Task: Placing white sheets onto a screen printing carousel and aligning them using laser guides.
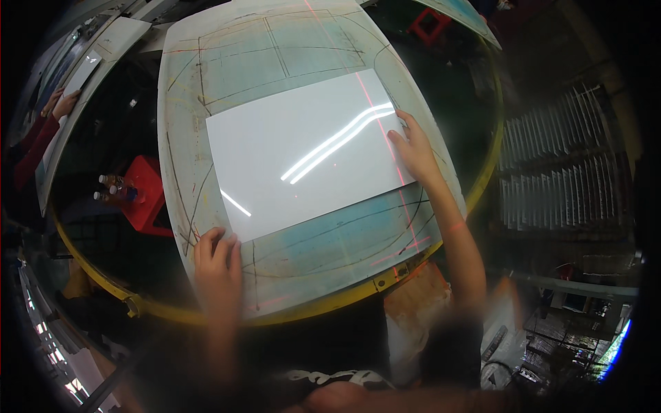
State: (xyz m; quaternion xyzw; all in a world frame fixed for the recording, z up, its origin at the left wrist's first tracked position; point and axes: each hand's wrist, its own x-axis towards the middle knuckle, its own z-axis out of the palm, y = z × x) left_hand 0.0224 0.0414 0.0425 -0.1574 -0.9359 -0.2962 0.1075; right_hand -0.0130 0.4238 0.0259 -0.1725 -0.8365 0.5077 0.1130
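Note:
A glossy white rectangular panel lies tilted on a pale, paint-stained board marked with dark drawn lines. My right hand grips the panel's right edge, its thumb on top and its index finger near the far right corner. At the near left corner, my left hand rests on the board with bent, parted fingers, the fingertips beside or just touching that corner. Red laser lines cross the board and the panel's right side, and bright lamp reflections streak the panel's surface.
A yellow curved rail rings the board. To the left stands a red stool with several bottles. Another person's hands hold a white panel at far left. Wire racks stand at right; a red stool is behind.

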